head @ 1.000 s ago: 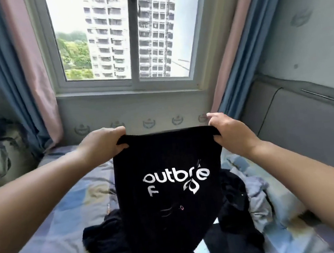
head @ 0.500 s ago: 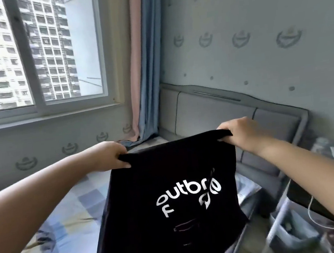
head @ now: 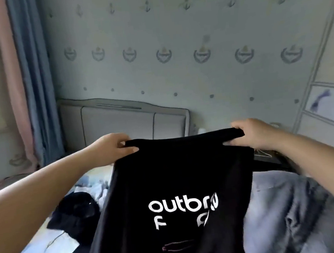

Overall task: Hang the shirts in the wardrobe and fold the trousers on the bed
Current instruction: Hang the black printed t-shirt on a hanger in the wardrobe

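Observation:
A black garment (head: pixel 174 179) with white "outbr" lettering hangs in front of me, stretched by its top edge. My left hand (head: pixel 112 148) grips the top left corner and my right hand (head: pixel 252 133) grips the top right corner. Its lower part drops out of the frame at the bottom. Below it lies the bed (head: pixel 39 240) with a pale checked sheet. Dark clothes (head: pixel 76 213) lie crumpled on the bed to the left, and grey-blue trousers (head: pixel 286 212) lie spread on the right.
A grey padded headboard (head: pixel 119 121) stands against the patterned wall. Blue and pink curtains (head: pixel 29 79) hang at the left. A pale wardrobe or cabinet panel (head: pixel 333 95) rises at the right edge. A dark flat object (head: pixel 270 160) sits behind my right wrist.
My view has swung right, from the window to the headboard wall and the panel at the right. Both hands keep their hold on the black garment and carry it along.

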### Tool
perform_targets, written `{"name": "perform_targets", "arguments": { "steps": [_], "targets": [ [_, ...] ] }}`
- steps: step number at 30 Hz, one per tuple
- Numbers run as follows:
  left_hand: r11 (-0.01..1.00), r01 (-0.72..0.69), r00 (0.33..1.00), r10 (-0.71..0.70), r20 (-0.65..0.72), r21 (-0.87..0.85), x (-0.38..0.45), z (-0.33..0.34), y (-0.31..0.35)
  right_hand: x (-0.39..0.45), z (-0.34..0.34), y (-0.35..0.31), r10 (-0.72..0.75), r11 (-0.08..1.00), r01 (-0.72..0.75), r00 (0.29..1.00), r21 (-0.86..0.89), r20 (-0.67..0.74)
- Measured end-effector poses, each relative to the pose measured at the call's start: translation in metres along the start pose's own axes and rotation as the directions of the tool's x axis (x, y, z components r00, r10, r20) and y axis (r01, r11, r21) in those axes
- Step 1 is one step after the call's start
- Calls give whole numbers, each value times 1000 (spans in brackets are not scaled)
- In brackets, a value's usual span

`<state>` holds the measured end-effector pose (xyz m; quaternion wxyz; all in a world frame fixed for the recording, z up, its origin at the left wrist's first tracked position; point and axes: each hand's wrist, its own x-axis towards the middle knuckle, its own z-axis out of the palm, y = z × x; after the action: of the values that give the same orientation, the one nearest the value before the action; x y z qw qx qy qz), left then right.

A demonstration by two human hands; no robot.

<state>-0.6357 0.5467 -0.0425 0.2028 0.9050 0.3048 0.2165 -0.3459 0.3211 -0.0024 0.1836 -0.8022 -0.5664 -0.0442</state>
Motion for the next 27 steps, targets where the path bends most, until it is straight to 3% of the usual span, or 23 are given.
{"name": "perform_targets", "arguments": {
  "steps": [4,6,9,11,15,19,23,27],
  "targets": [
    [995,-73,996,76,46,-67,32,54,70,-52,-40,68,134,988,-138,989,67,56],
    [978,-68,995,81,62,-197,50,82,103,-79,-61,99,165,962,-171,985,212,50],
    [876,-18,989,85,118,-481,70,125,161,-119,-90,151,276,830,-241,961,503,5],
    [796,23,993,52,107,-604,80,146,194,-138,-105,174,337,753,-260,941,604,-16],
    [670,18,999,25,47,-742,105,190,270,-179,-137,220,443,781,-296,883,550,-155],
    [510,-6,1000,21,6,-860,132,235,347,-210,-165,264,538,806,-359,775,470,-332],
    [334,12,992,112,52,-942,167,284,423,-235,-193,302,608,789,-419,640,449,-470],
    [230,27,963,256,87,-973,204,328,495,-251,-219,340,620,783,-439,491,441,-611]
  ]
}}
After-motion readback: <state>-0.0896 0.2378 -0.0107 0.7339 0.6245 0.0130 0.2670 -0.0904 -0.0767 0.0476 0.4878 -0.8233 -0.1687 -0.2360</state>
